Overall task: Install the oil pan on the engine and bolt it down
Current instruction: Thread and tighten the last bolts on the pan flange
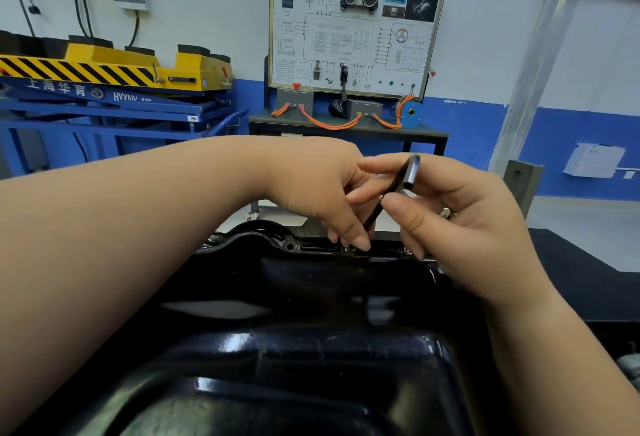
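Head view: holds a black L-shaped key point(398, 183) over the far flange of the oil pan point(311, 349).

Pinches the key's lower shaft with the left hand point(322, 193), fingers curled downward, fingertips just beside a bolt point(350, 247) in the flange. Pinches the key's upper bend between thumb and forefinger of the right hand point(460, 224), with a ring point(446, 212) on one finger. Tilts the key, lower end down at the bolt; cannot tell whether it is seated. Shows the glossy black pan filling the foreground, sump bulging upward, and a second bolt point(408, 251) on the flange under the right hand's fingers. Shows a dark desk point(571, 255) at right, a training board point(356, 26) with orange cables beyond, and a yellow-and-blue lift platform point(104, 68) at left.
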`<state>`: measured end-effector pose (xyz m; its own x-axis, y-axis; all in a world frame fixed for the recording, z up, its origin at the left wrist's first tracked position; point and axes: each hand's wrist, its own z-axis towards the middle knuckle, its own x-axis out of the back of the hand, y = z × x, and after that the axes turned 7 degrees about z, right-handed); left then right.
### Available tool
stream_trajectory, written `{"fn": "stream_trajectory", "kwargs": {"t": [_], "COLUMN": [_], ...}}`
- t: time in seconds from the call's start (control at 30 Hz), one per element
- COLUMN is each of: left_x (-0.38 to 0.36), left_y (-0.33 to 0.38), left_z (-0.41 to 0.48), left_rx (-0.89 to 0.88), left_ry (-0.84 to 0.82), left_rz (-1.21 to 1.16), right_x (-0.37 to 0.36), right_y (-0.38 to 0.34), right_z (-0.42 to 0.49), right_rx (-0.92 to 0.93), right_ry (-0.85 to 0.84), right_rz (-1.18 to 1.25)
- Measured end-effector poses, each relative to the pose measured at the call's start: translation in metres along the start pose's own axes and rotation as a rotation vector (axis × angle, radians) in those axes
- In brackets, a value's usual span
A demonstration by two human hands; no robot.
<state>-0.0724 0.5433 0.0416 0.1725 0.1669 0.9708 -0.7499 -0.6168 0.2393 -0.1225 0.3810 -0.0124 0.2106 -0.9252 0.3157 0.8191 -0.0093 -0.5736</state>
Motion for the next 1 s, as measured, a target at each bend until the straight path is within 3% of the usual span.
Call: {"fn": "stream_trajectory", "kwargs": {"t": [0.1, 0.33, 0.47, 0.6, 0.77, 1.0], "left_x": [-0.0003, -0.0005, -0.0004, 0.0006, 0.0008, -0.0002], "left_y": [-0.0005, 0.0018, 0.0037, 0.0031, 0.0046, 0.0046], "left_z": [-0.0005, -0.0025, -0.0015, -0.0019, -0.0031, -0.0038], "left_rx": [0.014, 0.013, 0.002, 0.014, 0.010, 0.025], "left_ry": [-0.010, 0.004, 0.011, 0.040, 0.029, 0.016], "left_rz": [-0.002, -0.098, -0.054, -0.040, -0.030, -0.076], "right_x": [0.0015, -0.0042, -0.0067, -0.0022, -0.0005, -0.0021], "right_y": [0.0003, 0.0047, 0.0036, -0.0015, -0.0010, 0.0045], "right_z": [0.0008, -0.0001, -0.0003, -0.0005, 0.0006, 0.0002], "right_rx": [0.006, -0.019, -0.021, 0.008, 0.006, -0.039], "right_ry": [-0.017, 0.217, 0.182, 0.055, -0.001, 0.201], "right_rz": [-0.017, -0.098, -0.150, 0.009, -0.003, -0.093]}}
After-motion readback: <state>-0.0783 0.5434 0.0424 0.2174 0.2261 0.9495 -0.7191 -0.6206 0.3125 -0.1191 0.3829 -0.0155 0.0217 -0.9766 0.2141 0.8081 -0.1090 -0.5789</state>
